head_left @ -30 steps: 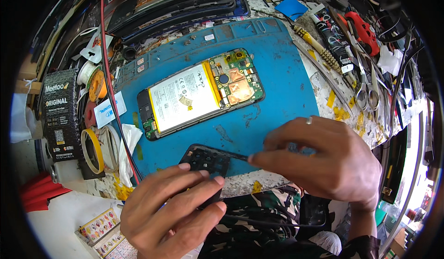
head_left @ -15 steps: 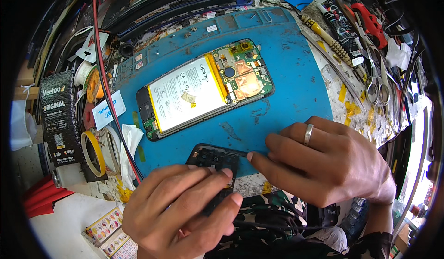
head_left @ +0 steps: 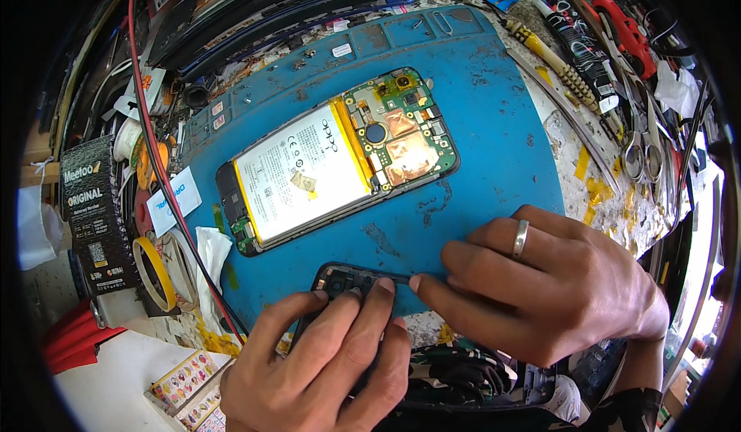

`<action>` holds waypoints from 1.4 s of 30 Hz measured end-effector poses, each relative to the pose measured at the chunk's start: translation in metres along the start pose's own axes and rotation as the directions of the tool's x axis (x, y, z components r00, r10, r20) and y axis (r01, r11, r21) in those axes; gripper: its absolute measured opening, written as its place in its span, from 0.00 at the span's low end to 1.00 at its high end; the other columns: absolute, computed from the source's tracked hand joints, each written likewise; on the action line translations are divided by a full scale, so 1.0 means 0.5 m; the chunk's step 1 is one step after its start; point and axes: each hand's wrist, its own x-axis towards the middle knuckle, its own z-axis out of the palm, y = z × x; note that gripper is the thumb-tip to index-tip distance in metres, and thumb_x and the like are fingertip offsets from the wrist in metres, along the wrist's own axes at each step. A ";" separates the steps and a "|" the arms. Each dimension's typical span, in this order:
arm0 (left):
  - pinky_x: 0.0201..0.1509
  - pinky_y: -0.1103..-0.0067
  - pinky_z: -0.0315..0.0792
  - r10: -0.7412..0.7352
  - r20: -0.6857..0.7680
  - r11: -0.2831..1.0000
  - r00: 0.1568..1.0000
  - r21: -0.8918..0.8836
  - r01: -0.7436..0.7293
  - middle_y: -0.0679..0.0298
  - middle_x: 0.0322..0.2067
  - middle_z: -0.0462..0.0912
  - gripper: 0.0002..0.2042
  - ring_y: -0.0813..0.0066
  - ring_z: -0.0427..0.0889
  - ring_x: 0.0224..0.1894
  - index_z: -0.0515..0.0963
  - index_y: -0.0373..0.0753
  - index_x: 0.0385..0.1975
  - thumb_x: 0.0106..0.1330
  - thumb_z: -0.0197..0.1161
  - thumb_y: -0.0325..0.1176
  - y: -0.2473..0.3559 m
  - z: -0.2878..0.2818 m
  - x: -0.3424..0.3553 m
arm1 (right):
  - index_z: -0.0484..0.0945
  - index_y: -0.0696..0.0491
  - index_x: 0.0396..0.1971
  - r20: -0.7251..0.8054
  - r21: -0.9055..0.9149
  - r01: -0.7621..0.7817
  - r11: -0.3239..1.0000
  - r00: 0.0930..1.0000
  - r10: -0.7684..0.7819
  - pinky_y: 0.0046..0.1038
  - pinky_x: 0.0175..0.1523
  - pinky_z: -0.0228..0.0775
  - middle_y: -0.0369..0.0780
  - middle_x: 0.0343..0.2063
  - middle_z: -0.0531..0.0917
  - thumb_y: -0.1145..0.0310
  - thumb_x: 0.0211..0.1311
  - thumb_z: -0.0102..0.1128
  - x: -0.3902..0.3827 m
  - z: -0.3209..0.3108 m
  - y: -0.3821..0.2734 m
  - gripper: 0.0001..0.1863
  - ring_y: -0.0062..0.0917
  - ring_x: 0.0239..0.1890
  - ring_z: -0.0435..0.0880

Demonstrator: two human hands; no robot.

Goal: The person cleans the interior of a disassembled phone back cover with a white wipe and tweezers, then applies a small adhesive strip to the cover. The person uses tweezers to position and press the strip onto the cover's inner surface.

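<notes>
Along the near edge of the blue mat, my left hand (head_left: 328, 359) grips a black plastic phone cover (head_left: 336, 279), fingers spread over it; most of it is hidden beneath them. My right hand (head_left: 544, 289), a ring on one finger, is closed in a pinch at the cover's right corner. A thin dark piece shows at its fingertips, too small to name. Beyond both hands lies an opened phone (head_left: 285, 235), tilted on the mat. Its white battery (head_left: 270, 181) and green circuit board (head_left: 423, 96) with copper-coloured patches are exposed.
Under the phone is a blue work mat (head_left: 494, 138). Scissors (head_left: 643, 150), a yellow-handled tool (head_left: 540, 50) and red-handled pliers (head_left: 629, 42) lie right. A black box (head_left: 96, 223), tape rolls (head_left: 154, 270) and a red-black cable (head_left: 147, 115) sit left. Phone panels (head_left: 270, 15) are stacked behind.
The view has shifted slightly. My left fingers have slid up and now cover more of the phone cover, which sits a little lower in view. My right hand still pinches at its corner.
</notes>
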 end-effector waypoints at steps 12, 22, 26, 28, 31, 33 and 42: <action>0.46 0.64 0.75 -0.108 0.177 0.994 0.978 0.015 0.107 0.55 0.42 0.88 0.08 0.64 0.81 0.46 0.76 0.40 0.37 0.64 0.67 0.31 0.018 -0.022 0.001 | 0.86 0.48 0.39 0.016 -0.040 -0.020 0.999 1.000 0.020 0.23 0.31 0.74 0.35 0.31 0.78 0.67 0.44 0.70 0.014 -0.002 -0.007 0.17 0.20 0.30 0.79; 0.48 0.64 0.71 -0.031 -0.090 0.994 0.995 0.104 0.040 0.57 0.40 0.86 0.05 0.64 0.80 0.45 0.79 0.38 0.36 0.65 0.61 0.30 0.032 0.004 0.015 | 0.86 0.48 0.39 0.046 -0.032 -0.041 0.999 0.998 0.043 0.22 0.31 0.73 0.34 0.30 0.76 0.68 0.46 0.70 0.018 -0.007 -0.009 0.16 0.20 0.30 0.79; 0.50 0.63 0.69 -0.105 0.087 0.992 0.991 0.081 0.098 0.59 0.41 0.86 0.02 0.66 0.78 0.47 0.78 0.40 0.34 0.66 0.60 0.29 0.036 -0.015 0.018 | 0.86 0.49 0.38 0.022 0.000 -0.032 0.999 0.999 0.032 0.22 0.31 0.73 0.34 0.31 0.77 0.70 0.48 0.70 0.010 -0.004 0.001 0.13 0.20 0.29 0.80; 0.51 0.63 0.68 -0.091 0.116 0.992 0.989 0.102 0.079 0.59 0.42 0.86 0.01 0.66 0.77 0.48 0.77 0.40 0.35 0.66 0.60 0.28 0.038 -0.026 0.024 | 0.86 0.49 0.37 -0.010 0.089 -0.067 0.994 0.998 0.068 0.22 0.32 0.74 0.35 0.32 0.78 0.71 0.49 0.70 0.003 -0.007 0.005 0.12 0.21 0.29 0.80; 0.52 0.62 0.68 -0.091 0.130 0.993 0.987 0.082 0.081 0.59 0.44 0.85 0.02 0.65 0.77 0.48 0.77 0.40 0.36 0.67 0.60 0.29 0.037 -0.030 0.033 | 0.85 0.51 0.38 -0.087 0.145 -0.258 0.955 0.958 0.272 0.24 0.33 0.76 0.38 0.34 0.82 0.75 0.48 0.71 -0.020 -0.035 0.011 0.14 0.23 0.30 0.81; 0.52 0.60 0.69 -0.079 0.162 0.994 0.984 0.091 0.064 0.59 0.45 0.85 0.03 0.65 0.76 0.49 0.76 0.41 0.36 0.66 0.61 0.30 0.036 -0.029 0.033 | 0.85 0.53 0.40 -0.265 0.113 -0.458 0.882 0.841 0.471 0.23 0.33 0.73 0.38 0.34 0.83 0.77 0.48 0.72 -0.036 -0.054 0.021 0.16 0.21 0.29 0.80; 0.47 0.58 0.65 -0.106 0.268 0.994 0.958 0.012 0.106 0.71 0.47 0.87 0.09 0.69 0.75 0.46 0.72 0.50 0.35 0.61 0.67 0.33 0.002 -0.049 -0.009 | 0.83 0.56 0.47 -0.228 -0.024 -0.872 0.489 0.481 0.846 0.23 0.29 0.65 0.37 0.29 0.80 0.79 0.58 0.67 -0.074 -0.077 0.021 0.15 0.18 0.25 0.75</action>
